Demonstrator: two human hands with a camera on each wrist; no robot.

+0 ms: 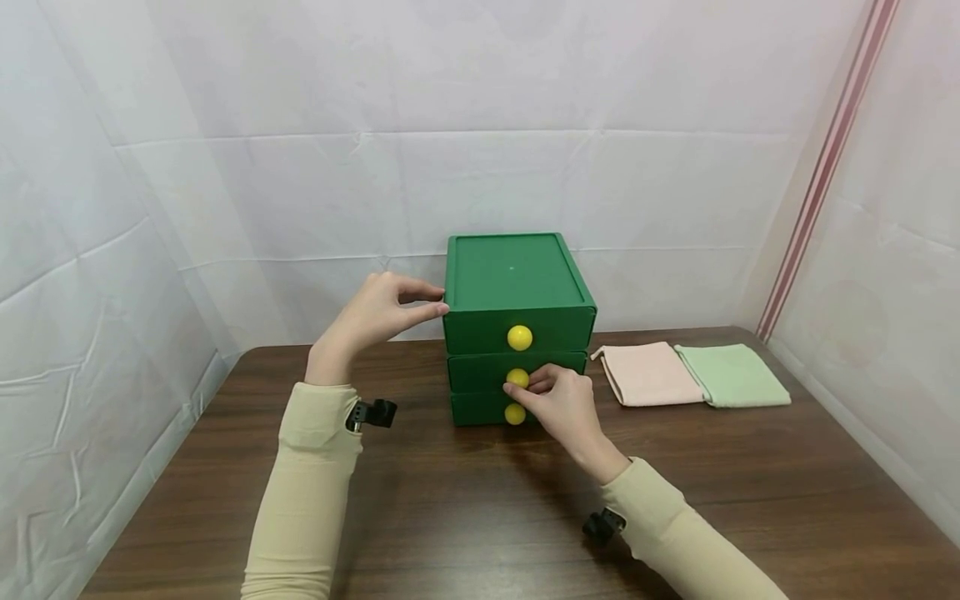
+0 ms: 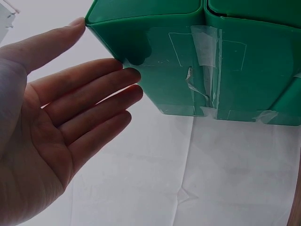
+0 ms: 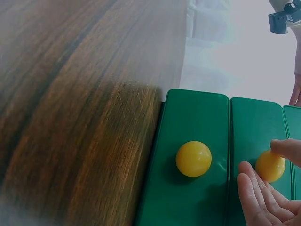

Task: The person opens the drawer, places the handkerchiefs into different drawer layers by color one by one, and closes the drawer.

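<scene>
The right hand (image 1: 564, 402) is nearest: its fingers (image 3: 256, 190) pinch the middle yellow knob (image 1: 517, 377) of the green drawer unit (image 1: 516, 329), which stands mid-bench (image 1: 465, 500). I judge the step as gripping the knob; the next move needs a straight pull toward the person. The left hand (image 1: 378, 312) braces the unit's upper left corner with straight, released fingers (image 2: 101, 82). The drawers' contents are hidden. Further right lie a pink cloth (image 1: 651, 373) and a green cloth (image 1: 733, 375).

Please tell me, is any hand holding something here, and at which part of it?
The right hand pinches the middle yellow knob of the green drawer unit. The left hand holds nothing; its straight fingers only touch the unit's upper left edge.
</scene>
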